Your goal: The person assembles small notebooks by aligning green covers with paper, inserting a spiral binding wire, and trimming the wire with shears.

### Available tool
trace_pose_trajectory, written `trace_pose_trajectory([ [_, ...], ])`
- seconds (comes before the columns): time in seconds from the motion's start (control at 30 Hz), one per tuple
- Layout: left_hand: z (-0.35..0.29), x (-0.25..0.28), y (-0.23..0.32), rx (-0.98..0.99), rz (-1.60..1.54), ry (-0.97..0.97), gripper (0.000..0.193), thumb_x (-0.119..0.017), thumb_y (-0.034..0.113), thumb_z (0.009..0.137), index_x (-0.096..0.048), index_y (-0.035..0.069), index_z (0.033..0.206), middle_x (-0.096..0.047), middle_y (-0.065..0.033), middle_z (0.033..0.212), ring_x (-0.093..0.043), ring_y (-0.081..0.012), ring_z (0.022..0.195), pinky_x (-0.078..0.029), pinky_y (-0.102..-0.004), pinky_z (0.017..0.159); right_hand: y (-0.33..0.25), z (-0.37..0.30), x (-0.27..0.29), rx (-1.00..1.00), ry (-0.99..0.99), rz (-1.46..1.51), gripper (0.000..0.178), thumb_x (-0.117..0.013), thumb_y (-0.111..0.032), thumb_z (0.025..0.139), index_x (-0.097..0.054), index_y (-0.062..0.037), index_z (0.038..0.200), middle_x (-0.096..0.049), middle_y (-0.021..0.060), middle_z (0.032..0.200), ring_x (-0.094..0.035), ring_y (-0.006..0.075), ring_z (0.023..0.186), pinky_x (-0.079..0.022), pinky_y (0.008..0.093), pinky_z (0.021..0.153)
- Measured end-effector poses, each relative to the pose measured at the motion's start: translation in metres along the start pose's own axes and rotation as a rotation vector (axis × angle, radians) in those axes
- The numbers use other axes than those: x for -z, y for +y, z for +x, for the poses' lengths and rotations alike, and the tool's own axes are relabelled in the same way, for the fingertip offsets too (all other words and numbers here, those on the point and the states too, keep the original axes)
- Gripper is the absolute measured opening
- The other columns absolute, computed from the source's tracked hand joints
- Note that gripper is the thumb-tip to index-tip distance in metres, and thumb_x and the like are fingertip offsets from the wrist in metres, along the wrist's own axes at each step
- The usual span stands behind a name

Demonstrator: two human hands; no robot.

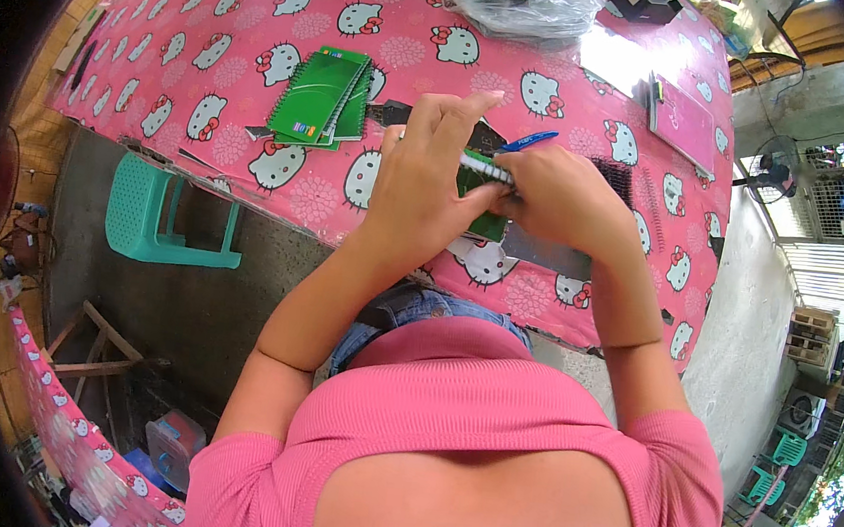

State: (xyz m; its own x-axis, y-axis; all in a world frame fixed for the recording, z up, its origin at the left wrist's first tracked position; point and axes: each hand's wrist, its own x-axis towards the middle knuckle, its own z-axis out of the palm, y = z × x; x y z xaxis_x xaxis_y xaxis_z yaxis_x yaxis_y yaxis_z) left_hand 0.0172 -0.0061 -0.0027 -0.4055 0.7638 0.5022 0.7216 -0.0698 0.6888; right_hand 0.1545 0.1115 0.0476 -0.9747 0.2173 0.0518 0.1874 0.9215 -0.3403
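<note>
A small green notebook (pixel 486 227) with a white spiral edge stands between my two hands over the table. My left hand (pixel 417 178) grips its left side, thumb pressed near the spiral and index finger raised. My right hand (pixel 570 201) is closed at the spiral's right end, with its fingertips partly hidden. A blue pen (pixel 528 140) shows just beyond my right hand; whether the hand touches it, I cannot tell. Black spiral coils (pixel 614 178) lie beside that hand. To the left, several green spiral notebooks (pixel 308 103) rest in a small pile.
The table (pixel 252 23) has a pink patterned cover. A clear plastic bag (pixel 519 16) with dark contents sits at the far side, near a black tape dispenser (pixel 646 2). A pink notebook (pixel 683 126) lies at the right. A teal stool (pixel 141 207) stands by the table's left front edge.
</note>
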Motion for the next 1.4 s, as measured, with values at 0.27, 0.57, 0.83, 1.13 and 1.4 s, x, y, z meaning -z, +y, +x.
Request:
trace_pose_trajectory([
  [0.27,0.000,0.005,-0.008,0.047,-0.112,-0.054,0.079,-0.079,0.015,0.069,-0.042,0.013,0.138,-0.049,-0.0104,0.115,-0.051,-0.0284,0.105,-0.037,-0.0417,0.084,-0.005,0.028,-0.004,-0.157,-0.335,-0.152,0.034,-0.075,-0.021,0.075,-0.066,-0.0017,0.103,-0.068,0.0156,0.093,-0.066,0.0355,0.081,-0.052,0.0428,0.072],
  [0.57,-0.007,0.015,-0.018,0.020,-0.188,0.009,0.077,-0.079,-0.002,0.063,-0.050,0.010,0.134,-0.051,-0.0125,0.117,-0.057,-0.0228,0.093,-0.050,-0.0322,0.083,-0.023,0.023,0.007,-0.060,-0.132,-0.049,0.033,-0.073,-0.024,0.077,-0.065,-0.0003,0.098,-0.067,0.0195,0.091,-0.064,0.0394,0.079,-0.050,0.0472,0.071],
  [0.83,-0.039,0.009,-0.041,0.304,-0.595,0.111,0.058,-0.071,-0.013,0.076,-0.054,0.005,0.127,-0.062,-0.0061,0.106,-0.059,-0.0152,0.103,-0.049,-0.0298,0.089,-0.032,0.015,0.006,0.076,0.162,0.153,0.045,-0.075,-0.028,0.076,-0.062,-0.0017,0.110,-0.067,0.0187,0.090,-0.065,0.0364,0.081,-0.050,0.0453,0.071],
  [1.13,-0.041,0.003,-0.053,0.310,-0.900,0.186,0.040,-0.068,-0.011,0.082,-0.059,0.003,0.118,-0.065,-0.0074,0.108,-0.062,-0.0131,0.099,-0.050,-0.0241,0.085,-0.027,0.043,-0.004,0.030,-0.101,0.074,0.048,-0.073,-0.029,0.078,-0.062,0.0000,0.115,-0.067,0.0208,0.096,-0.064,0.0392,0.086,-0.051,0.0453,0.074],
  [1.4,-0.041,0.013,-0.046,0.481,-0.851,0.208,0.030,-0.069,-0.008,0.083,-0.069,0.002,0.112,-0.067,-0.0048,0.104,-0.063,-0.0103,0.092,-0.051,-0.0220,0.079,-0.026,0.054,-0.009,-0.012,-0.240,-0.053,0.049,-0.072,-0.031,0.078,-0.061,0.0002,0.114,-0.067,0.0198,0.098,-0.063,0.0391,0.091,-0.049,0.0466,0.077],
])
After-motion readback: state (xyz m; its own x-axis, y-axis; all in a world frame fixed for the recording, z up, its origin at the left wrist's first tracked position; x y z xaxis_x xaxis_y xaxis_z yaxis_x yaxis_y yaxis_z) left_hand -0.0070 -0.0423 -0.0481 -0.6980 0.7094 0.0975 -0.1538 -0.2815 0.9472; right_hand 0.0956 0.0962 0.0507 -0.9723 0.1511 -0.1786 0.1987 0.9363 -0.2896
